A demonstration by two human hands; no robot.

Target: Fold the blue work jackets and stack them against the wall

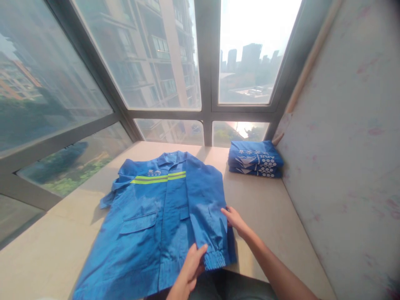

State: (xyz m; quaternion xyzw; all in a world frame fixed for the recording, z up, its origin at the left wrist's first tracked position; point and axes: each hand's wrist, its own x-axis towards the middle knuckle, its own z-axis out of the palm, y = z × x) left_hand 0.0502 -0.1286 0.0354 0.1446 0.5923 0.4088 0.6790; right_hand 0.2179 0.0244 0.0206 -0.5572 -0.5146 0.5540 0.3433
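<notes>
A blue work jacket (pixel 175 225) lies front up on the pale surface, its collar pointing toward the windows. Yellow-green stripes and a white print cross its chest. One sleeve (pixel 208 204) is laid down over the front, with its gathered cuff near me. My left hand (pixel 193 264) is closed on the jacket sleeve beside that cuff, thumb on top and fingers underneath. At the sleeve's outer edge, my right hand (pixel 234 221) pinches the cloth, its fingertips partly hidden. The other sleeve (pixel 117 187) is bunched at the jacket's far left side.
A stack of folded blue garments (pixel 256 160) with white prints sits at the back right, near the patterned wall (pixel 343 146). Framed windows (pixel 203 112) border the back and left of the pale surface (pixel 265 208). My legs show below its front edge.
</notes>
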